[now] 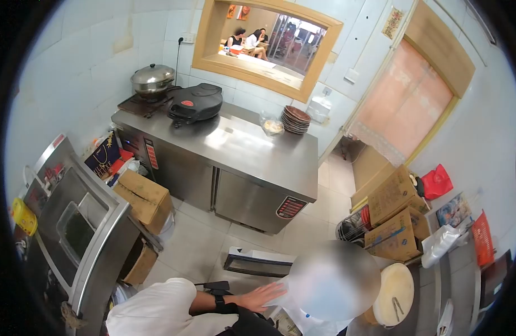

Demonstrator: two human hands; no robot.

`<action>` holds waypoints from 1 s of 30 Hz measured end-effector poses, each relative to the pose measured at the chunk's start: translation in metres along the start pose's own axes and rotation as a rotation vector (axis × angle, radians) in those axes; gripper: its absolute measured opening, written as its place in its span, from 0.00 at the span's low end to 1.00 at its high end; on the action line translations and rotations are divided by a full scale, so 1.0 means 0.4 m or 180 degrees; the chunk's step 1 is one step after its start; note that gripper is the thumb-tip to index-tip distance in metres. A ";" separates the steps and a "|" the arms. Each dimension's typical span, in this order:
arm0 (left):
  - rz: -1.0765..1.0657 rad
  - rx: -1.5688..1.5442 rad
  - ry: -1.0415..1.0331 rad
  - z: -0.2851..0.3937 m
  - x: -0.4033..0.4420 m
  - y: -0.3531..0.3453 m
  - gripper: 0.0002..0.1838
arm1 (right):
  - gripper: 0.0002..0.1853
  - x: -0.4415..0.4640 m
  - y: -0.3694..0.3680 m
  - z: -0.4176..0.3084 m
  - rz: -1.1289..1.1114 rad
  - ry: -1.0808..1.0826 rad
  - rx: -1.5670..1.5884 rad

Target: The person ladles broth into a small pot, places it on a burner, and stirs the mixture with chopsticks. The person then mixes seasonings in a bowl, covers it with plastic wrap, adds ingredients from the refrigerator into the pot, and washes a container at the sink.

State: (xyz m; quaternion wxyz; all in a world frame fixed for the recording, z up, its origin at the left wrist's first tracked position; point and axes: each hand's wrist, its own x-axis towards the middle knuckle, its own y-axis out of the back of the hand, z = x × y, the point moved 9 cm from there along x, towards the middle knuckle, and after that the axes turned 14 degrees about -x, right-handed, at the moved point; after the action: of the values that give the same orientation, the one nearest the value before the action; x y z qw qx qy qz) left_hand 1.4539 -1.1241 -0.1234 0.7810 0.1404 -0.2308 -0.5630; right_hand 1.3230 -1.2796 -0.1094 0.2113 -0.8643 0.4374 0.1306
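My left hand (263, 296) reaches in at the bottom centre from a white sleeve (151, 307), with a black band (219, 301) on the wrist. Its fingers are stretched out to the right and appear to hold nothing. The fingertips meet the edge of some white material (283, 295) beside another person (333, 285), whose head is blurred out. Whether the fingers press on that material or only pass over it, I cannot tell. A small black device (216, 285) shows just above the wrist. No part of my right hand shows.
Ahead stands a steel counter (252, 143) with a lidded pot (152, 81), a black electric griddle (196, 103) and stacked brown bowls (296, 119). Cardboard boxes (143, 199) sit left, by a steel appliance (81, 224). A round white-topped container (397, 294) holds tongs, lower right.
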 end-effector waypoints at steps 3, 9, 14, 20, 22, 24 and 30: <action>-0.0003 -0.0024 0.0071 -0.009 -0.008 0.000 0.47 | 0.24 -0.012 0.003 0.004 -0.0005 -0.0018 0.0064; -0.0265 -0.0105 0.0152 0.000 -0.008 -0.018 0.44 | 0.24 -0.060 0.037 0.038 0.0029 -0.0097 0.0229; -0.0244 -0.0208 -0.0540 0.055 0.038 -0.055 0.42 | 0.23 -0.214 0.170 0.152 0.0327 -0.0146 0.0922; -0.1074 -0.0323 -0.0509 0.237 0.119 -0.202 0.40 | 0.17 -0.440 0.514 0.315 0.2818 0.0078 0.0919; -0.1451 -0.0384 -0.0550 0.310 0.148 -0.293 0.39 | 0.18 -0.525 0.575 0.299 0.3155 0.0135 0.1067; -0.1698 -0.0855 -0.0630 0.209 0.185 -0.151 0.39 | 0.17 -0.509 0.379 0.241 0.3510 0.0247 0.0995; -0.2139 -0.1053 -0.0651 0.297 0.240 -0.050 0.35 | 0.12 -0.536 0.278 0.225 0.3779 0.0429 0.1351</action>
State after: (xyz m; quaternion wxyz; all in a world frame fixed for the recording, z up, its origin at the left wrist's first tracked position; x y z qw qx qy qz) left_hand 1.4009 -1.2163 -0.0119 0.5381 0.0234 -0.1548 -0.8282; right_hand 1.1042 -1.1449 -0.1279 0.2416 -0.4201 0.8709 0.0813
